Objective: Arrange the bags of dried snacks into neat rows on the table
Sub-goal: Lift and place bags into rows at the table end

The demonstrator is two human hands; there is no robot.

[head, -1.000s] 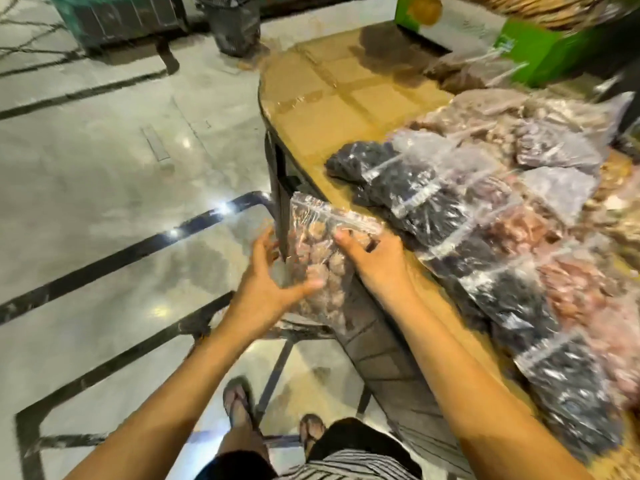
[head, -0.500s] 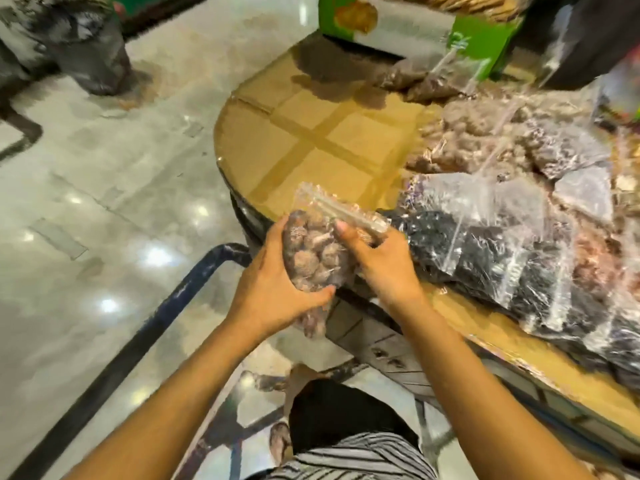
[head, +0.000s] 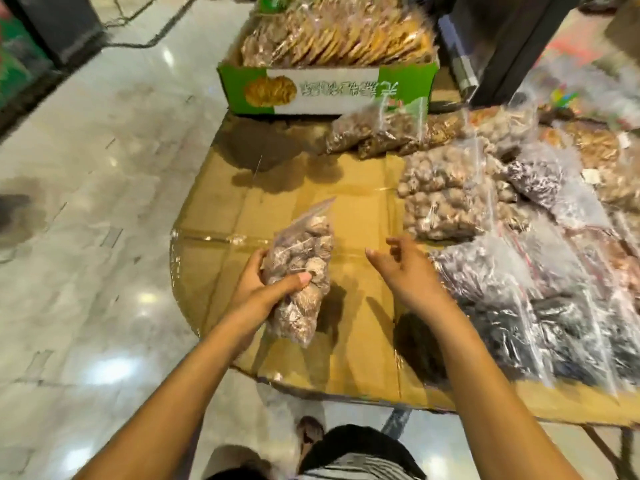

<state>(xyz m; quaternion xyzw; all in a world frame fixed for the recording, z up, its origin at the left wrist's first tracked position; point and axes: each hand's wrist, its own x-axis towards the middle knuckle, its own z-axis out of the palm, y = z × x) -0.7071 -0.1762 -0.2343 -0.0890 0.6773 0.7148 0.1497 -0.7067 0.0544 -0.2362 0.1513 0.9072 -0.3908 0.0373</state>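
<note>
My left hand [head: 266,289] grips a clear zip bag of pale brown dried snacks [head: 303,268], held upright just over the cardboard-covered table [head: 221,216] near its left end. My right hand [head: 403,268] hovers beside the bag, fingers spread and holding nothing. To the right lie bags of dark dried fruit [head: 540,306] along the front edge, with a bag of light round snacks [head: 446,195] behind them. More mixed bags [head: 381,133] lie farther back.
A green and white box [head: 329,88] full of packed yellow snacks stands at the table's far end. A dark stand [head: 502,46] rises to its right. Shiny tiled floor [head: 86,202] lies left of the table. My feet show below the front edge.
The bag has come up from beside the table's edge to above its top. My right hand has let go of it and moved to the right; only my left hand holds it now.
</note>
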